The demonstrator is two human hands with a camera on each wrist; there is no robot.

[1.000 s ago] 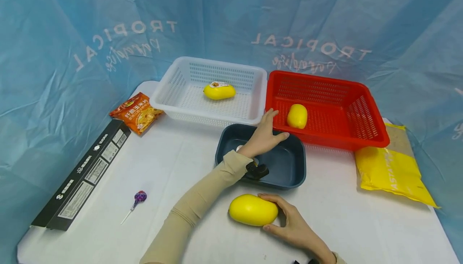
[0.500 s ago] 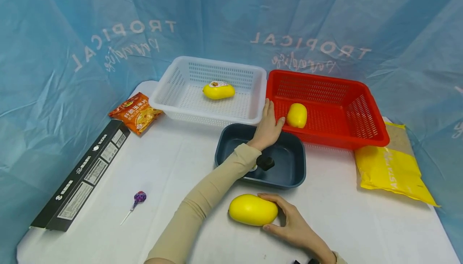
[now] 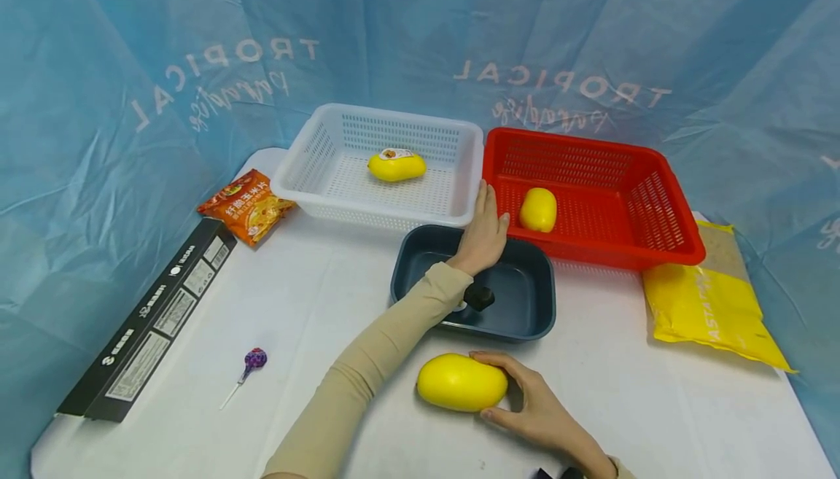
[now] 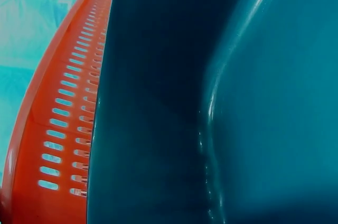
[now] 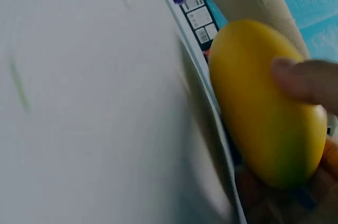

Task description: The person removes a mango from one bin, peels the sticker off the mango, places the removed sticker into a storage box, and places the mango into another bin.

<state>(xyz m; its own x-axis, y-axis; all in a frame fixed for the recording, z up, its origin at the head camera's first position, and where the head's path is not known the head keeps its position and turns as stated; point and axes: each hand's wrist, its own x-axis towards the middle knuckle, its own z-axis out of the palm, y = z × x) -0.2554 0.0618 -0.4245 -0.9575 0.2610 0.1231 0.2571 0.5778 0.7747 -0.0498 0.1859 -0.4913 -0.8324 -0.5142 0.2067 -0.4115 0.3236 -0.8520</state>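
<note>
In the head view my right hand [image 3: 545, 413] grips the right end of a yellow mango [image 3: 461, 383] on the white table. The right wrist view shows my thumb [image 5: 301, 81] pressed on this mango [image 5: 264, 108]. My left hand [image 3: 483, 235] reaches over a dark blue bin [image 3: 525, 297], its fingers straight and close together. Its fingertips lie where the white basket [image 3: 367, 205] and the red basket [image 3: 597, 249] meet; whether they touch either rim I cannot tell. The left wrist view has only the dark bin [image 4: 153, 129] and red basket wall [image 4: 37, 134].
A labelled mango [image 3: 397, 165] lies in the white basket, another mango [image 3: 538, 209] in the red one. On the left are an orange snack bag [image 3: 248, 205], a long black box [image 3: 151, 318] and a lollipop [image 3: 252, 362]. A yellow packet [image 3: 715, 311] lies at right.
My left hand has moved slightly forward and right, and its spread fingers have come together beside the basket rims. The right hand has stayed on the mango.
</note>
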